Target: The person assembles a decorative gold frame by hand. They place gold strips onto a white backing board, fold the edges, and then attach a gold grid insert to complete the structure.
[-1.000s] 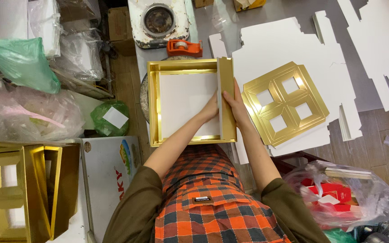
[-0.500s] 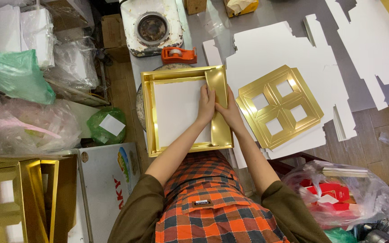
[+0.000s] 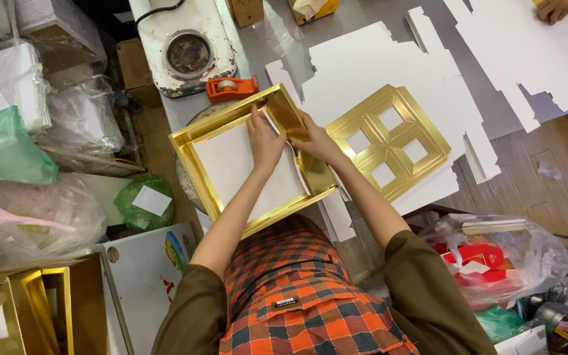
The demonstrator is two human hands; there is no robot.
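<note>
A shallow gold cardboard tray [image 3: 190, 152] with a white inner floor lies on the grey bench in front of me. Its right wall is a gold flap [image 3: 285, 113] tilted inward over the floor. My left hand [image 3: 264, 141] lies flat on the white floor, its fingertips reaching the flap's far corner. My right hand [image 3: 315, 141] grips the flap from the outside, fingers curled over its edge. A gold lattice insert [image 3: 389, 141] with several square windows rests just right of my right hand on a white die-cut sheet [image 3: 369, 66].
An orange tape dispenser [image 3: 231, 87] and a white round-topped appliance [image 3: 189, 52] stand behind the tray. Plastic bags [image 3: 27, 217] pile up at left, more gold boxes [image 3: 27, 302] at lower left. Another person's hand [image 3: 557, 8] rests on white sheets at top right.
The tray's right flap has been lifted and folded inward. Both hands moved farther along it, toward the far corner. The view has swung, so the tray now sits turned.
</note>
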